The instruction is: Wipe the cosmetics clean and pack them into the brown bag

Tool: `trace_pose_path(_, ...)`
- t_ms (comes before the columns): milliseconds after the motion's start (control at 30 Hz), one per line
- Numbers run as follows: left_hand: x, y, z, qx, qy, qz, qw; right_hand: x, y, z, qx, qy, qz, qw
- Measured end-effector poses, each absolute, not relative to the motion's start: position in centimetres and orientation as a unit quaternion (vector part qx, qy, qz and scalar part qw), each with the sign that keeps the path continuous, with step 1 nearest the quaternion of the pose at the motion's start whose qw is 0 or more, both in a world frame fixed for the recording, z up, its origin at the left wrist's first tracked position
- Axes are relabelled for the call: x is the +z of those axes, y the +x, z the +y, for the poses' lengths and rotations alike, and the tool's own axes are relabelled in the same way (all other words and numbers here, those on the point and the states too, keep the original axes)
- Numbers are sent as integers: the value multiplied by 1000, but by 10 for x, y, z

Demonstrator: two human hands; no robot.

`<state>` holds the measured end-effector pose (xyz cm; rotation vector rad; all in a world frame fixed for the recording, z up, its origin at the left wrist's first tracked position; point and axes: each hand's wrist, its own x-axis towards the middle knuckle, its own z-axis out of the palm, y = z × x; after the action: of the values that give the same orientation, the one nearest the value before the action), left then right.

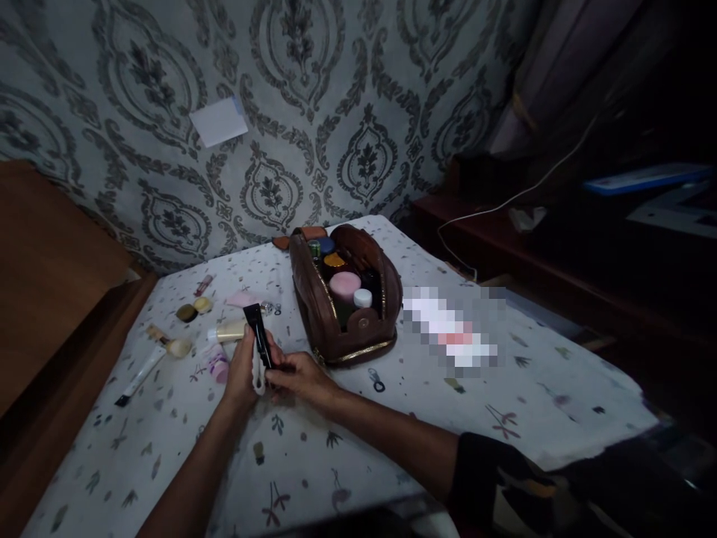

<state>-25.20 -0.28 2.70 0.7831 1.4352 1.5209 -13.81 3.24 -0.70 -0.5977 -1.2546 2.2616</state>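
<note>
My left hand (243, 370) is wrapped round a slim black object (258, 335), possibly a hair trimmer, which stands tilted with its wider end up. The fingers of my right hand (302, 379) close on its lower part from the other side. A white loop (258, 375), like a cord or strap, hangs against the left palm. Just beyond the left hand lie a cream tube (228, 332) and a purple-and-pink small bottle (218, 365). Right of the black object stands an open brown toiletry bag (358, 345), holding a pink round lid (345, 285), a white-capped container (363, 298) and other items.
Farther left on the patterned cloth (314, 463) lie a white tube with a black cap (140, 377), a brush (175, 345), a small open jar (187, 312) and a pink tube (204, 285). A blurred-out item (453, 329) lies right of the bag. Behind rises a wallpapered wall (280, 149).
</note>
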Motion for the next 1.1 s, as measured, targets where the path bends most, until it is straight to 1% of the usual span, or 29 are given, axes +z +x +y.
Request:
trace_pose_path(133,27,-252,-4,616,304,578,440,-8,-138,33,814,-223,-478,241)
trace_pose_path(233,31,-255,-6,615,322,590,413,-6,-136,34,774,-258,-526,239)
trace_pose_path(400,39,-268,-8,566,393,636,346,10,-125,35,655,-293,-611,335)
trace_pose_path(567,40,-282,-5,491,498,672,243,27,-114,28,617,-247,-647,374)
trace_pose_path(633,37,-286,-5,471,518,676,232,31,-109,24,609,-231,-655,384)
trace_pose_path(767,24,-293,-8,426,556,677,225,36,-92,20,631,-213,-659,351)
trace_pose_path(900,7,-293,-12,361,637,660,168,34,-64,23,654,-196,-660,313)
trace_pose_path(1000,5,-281,-12,319,734,593,90,30,-41,24,625,-185,-694,307)
trace_pose_path(1100,12,-267,-9,290,820,493,18,29,-17,26,549,-171,-771,274)
